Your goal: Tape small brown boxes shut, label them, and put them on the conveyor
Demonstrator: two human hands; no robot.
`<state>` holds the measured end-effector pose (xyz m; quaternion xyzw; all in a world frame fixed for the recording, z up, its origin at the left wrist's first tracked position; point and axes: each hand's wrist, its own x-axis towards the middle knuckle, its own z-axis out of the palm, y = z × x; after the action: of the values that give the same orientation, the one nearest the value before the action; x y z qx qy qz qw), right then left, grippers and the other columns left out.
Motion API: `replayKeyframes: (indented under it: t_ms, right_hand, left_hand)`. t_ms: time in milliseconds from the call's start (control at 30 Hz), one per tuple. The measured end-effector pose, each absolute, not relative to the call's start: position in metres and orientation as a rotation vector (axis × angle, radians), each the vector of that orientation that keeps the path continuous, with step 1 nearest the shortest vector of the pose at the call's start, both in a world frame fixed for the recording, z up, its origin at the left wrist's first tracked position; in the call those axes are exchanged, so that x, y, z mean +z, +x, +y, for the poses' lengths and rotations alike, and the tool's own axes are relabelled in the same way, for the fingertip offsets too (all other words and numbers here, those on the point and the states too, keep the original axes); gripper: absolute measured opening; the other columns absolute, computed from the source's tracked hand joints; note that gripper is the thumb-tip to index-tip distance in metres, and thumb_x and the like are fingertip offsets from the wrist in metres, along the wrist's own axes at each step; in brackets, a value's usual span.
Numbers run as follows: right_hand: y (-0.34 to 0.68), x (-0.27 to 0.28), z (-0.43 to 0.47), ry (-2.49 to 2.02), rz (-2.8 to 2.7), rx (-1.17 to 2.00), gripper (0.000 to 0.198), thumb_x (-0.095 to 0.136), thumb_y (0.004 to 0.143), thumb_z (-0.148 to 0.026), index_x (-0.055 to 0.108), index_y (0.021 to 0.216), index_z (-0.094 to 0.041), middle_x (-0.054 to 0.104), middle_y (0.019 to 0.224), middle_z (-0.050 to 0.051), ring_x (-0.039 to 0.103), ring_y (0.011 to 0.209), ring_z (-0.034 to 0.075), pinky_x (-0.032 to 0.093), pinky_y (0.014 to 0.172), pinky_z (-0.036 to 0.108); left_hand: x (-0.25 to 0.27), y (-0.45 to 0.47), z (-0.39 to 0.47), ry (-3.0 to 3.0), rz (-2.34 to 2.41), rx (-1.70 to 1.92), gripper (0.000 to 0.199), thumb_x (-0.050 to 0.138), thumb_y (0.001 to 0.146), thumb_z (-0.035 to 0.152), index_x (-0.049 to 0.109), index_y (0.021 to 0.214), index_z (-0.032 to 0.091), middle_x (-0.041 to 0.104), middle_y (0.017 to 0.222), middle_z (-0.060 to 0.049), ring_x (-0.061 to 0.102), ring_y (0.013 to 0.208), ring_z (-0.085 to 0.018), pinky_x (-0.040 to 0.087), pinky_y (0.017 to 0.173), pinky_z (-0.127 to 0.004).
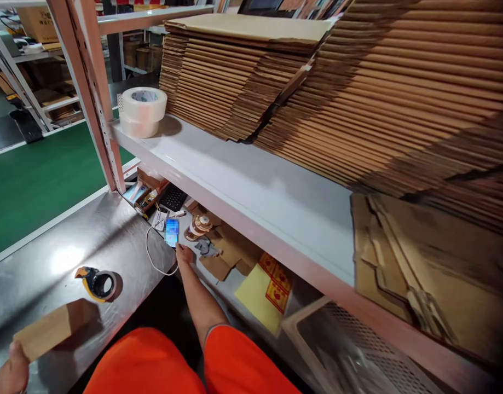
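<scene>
Shiny steel table [70, 241]: left hand [12, 373] closes on a light, stiff cardboard box [54, 326], best gripped at its end. Right hand [184, 254] touches a smooth phone [171, 232], fingers loose.

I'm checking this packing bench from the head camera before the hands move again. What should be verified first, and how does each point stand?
1. Right hand at the phone under the shelf: ok, fingertips touch its lower edge.
2. Phone screen lit: ok.
3. White cable free of the right hand: cannot tell; it loops beside the wrist.
4. Left hand steadying the small cardboard box: ok, at its near end.
5. Tape dispenser on the steel table: ok, beside the box.
6. Left hand's grip on the box: cannot tell.
</scene>
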<state>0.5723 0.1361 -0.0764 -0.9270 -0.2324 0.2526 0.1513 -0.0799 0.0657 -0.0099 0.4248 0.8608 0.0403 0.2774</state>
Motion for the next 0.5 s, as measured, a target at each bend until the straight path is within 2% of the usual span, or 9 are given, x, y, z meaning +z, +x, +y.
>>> replayKeyframes:
  t_ms: [167, 233, 300, 400, 500]
  right_hand:
    - [0.569, -0.072, 0.124, -2.615, -0.677, 0.728, 0.028, 0.059, 0.120, -0.025, 0.078, 0.135, -0.013, 0.081, 0.135, 0.013, 0.077, 0.124, 0.025, 0.062, 0.110, 0.042]
    - [0.566, -0.071, 0.122, -2.593, -0.744, 0.701, 0.034, 0.053, 0.119, -0.019, 0.078, 0.141, -0.012, 0.079, 0.141, 0.015, 0.073, 0.133, 0.025, 0.058, 0.117, 0.041]
    - [0.564, -0.069, 0.124, -2.565, -0.840, 0.677, 0.042, 0.048, 0.118, -0.014, 0.077, 0.149, -0.014, 0.075, 0.147, 0.016, 0.068, 0.140, 0.025, 0.052, 0.120, 0.036]
    - [0.565, -0.067, 0.133, -2.532, -0.988, 0.685, 0.053, 0.049, 0.114, -0.008, 0.075, 0.158, -0.020, 0.072, 0.147, 0.014, 0.065, 0.137, 0.024, 0.050, 0.111, 0.027]
    - [0.571, -0.065, 0.145, -2.530, -1.086, 0.724, 0.061, 0.057, 0.107, -0.004, 0.076, 0.160, -0.028, 0.070, 0.144, 0.012, 0.065, 0.132, 0.023, 0.050, 0.100, 0.025]
  left_hand:
    - [0.005, -0.073, 0.067, 1.167, 2.342, 0.033, 0.061, 0.019, 0.106, 0.070, 0.044, 0.062, 0.035, 0.056, 0.064, -0.017, 0.074, 0.087, -0.048, 0.062, 0.086, -0.057]
    - [0.015, -0.068, 0.067, 1.230, 2.300, 0.039, 0.066, 0.022, 0.106, 0.069, 0.055, 0.064, 0.030, 0.064, 0.070, -0.024, 0.076, 0.089, -0.050, 0.063, 0.087, -0.058]
    - [0.026, -0.062, 0.065, 1.278, 2.278, 0.059, 0.076, 0.023, 0.107, 0.069, 0.070, 0.074, 0.019, 0.071, 0.078, -0.031, 0.077, 0.095, -0.054, 0.064, 0.089, -0.060]
    - [0.039, -0.053, 0.063, 1.277, 2.303, 0.051, 0.094, 0.024, 0.107, 0.069, 0.082, 0.095, -0.003, 0.073, 0.083, -0.035, 0.078, 0.099, -0.056, 0.065, 0.090, -0.062]
    - [0.042, -0.050, 0.064, 1.292, 2.314, 0.051, 0.100, 0.022, 0.107, 0.069, 0.083, 0.106, -0.011, 0.073, 0.082, -0.035, 0.078, 0.101, -0.056, 0.065, 0.094, -0.063]
